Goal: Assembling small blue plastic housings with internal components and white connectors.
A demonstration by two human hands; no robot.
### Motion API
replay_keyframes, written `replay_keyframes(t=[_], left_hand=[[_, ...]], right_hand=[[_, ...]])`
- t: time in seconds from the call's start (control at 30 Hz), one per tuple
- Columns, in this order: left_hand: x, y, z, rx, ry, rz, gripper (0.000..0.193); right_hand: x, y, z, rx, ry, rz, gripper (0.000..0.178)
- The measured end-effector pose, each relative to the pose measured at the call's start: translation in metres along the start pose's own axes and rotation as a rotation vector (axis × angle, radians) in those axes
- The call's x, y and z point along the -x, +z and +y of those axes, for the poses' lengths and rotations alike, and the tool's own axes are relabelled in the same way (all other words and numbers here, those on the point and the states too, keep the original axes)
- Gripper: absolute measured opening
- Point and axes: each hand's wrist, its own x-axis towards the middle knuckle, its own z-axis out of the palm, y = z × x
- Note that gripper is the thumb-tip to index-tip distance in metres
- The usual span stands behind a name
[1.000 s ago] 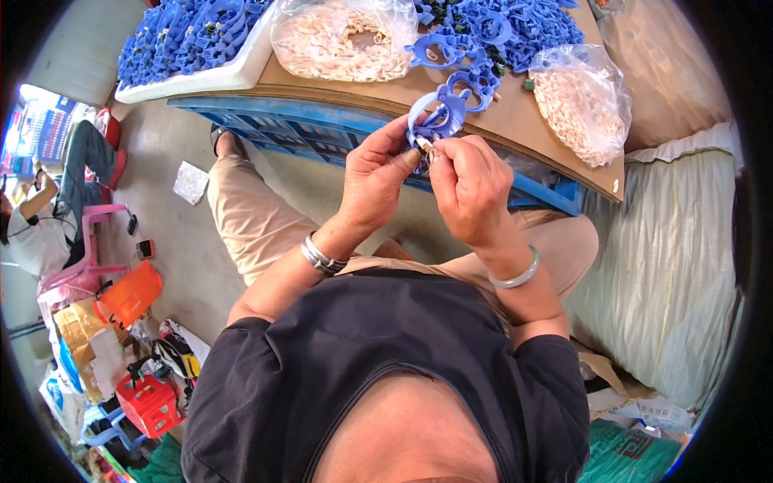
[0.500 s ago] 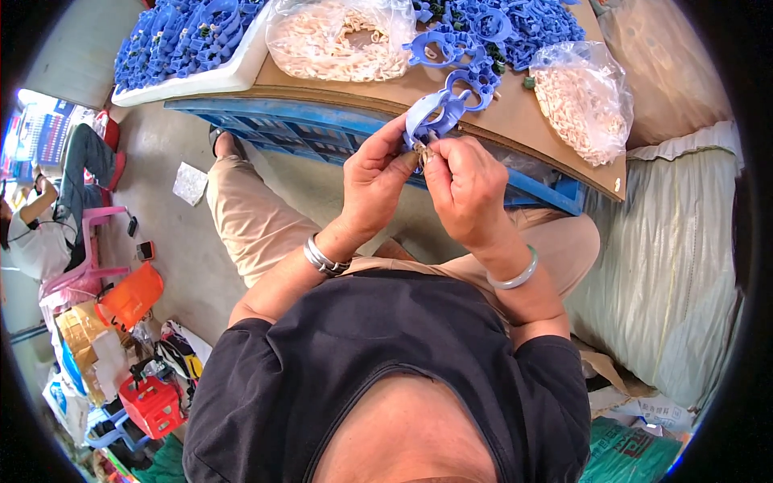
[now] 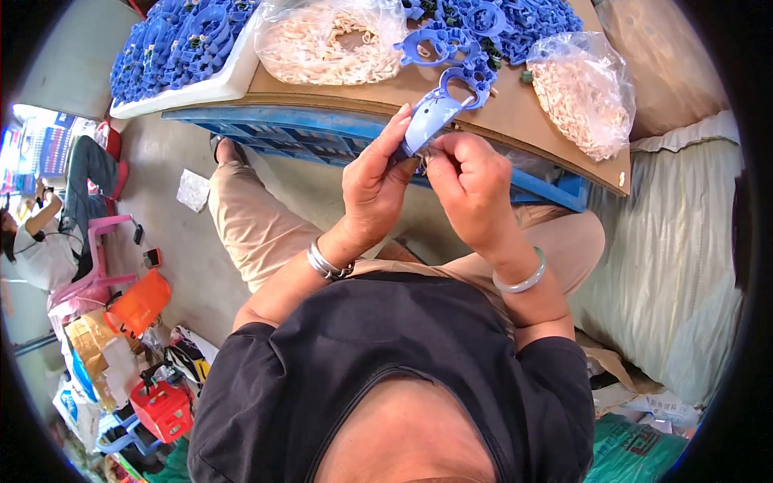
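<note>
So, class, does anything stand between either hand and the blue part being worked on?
Nothing visible does. The left hand holds the blue part directly; the right hand has its fingertips at the near end, their exact contact hidden. The blue pile lies beyond, not between.

HEAD: left camera of a head-worn pair | is looking steeply down over the wearer's black shirt, facing out toward the table along the top | is keeping the left hand and right hand above centre, the shirt nearest | is taking in floor leftward (fisheye: straight edges are bending)
</note>
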Motion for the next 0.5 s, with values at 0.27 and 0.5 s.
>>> replay_keyframes(t=[0.27,0.5], left_hand=[[0.0053,0.0014,-0.0024,0.306,-0.257,-0.049,0.045],[0.0015,0.0053,-0.0034,0.762,-0.381,0.006,0.043]], right_hand=[[-0.0033,-0.0002,0.0044,0.169,-0.132,0.047,0.007],[-0.0033,-0.0034,0.0031,0.114,-0.055,-0.002,0.005]])
